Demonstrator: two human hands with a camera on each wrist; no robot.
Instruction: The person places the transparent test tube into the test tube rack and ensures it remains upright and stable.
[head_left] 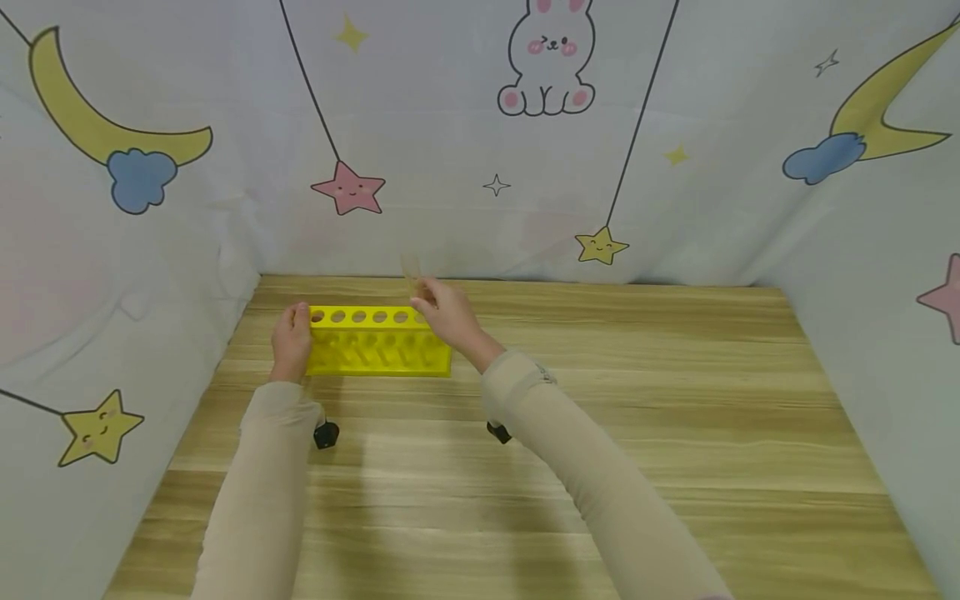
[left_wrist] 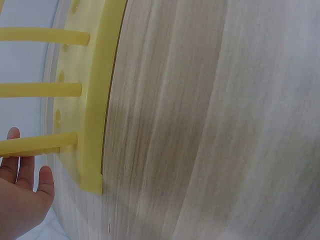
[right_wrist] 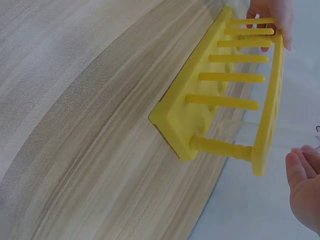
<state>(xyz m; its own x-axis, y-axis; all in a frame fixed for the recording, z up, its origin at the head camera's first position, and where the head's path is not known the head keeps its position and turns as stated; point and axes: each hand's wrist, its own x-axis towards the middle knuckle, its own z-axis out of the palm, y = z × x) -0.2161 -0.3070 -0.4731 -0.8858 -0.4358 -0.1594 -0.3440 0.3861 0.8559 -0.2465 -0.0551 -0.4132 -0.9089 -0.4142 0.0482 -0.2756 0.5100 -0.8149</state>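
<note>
You can pass over the striped wood-grain tabletop [head_left: 675, 392], well right of the yellow plastic rack [head_left: 378, 327] (its pegs [right_wrist: 232, 77] obstruct).

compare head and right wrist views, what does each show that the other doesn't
Only the head view: the printed bunny and both sleeves.
Only the right wrist view: the lower part of the clear tube, between the top and base of the yellow rack.
Both: the rack, the left hand at one end, and the right hand pinching the tube near the other.
</note>
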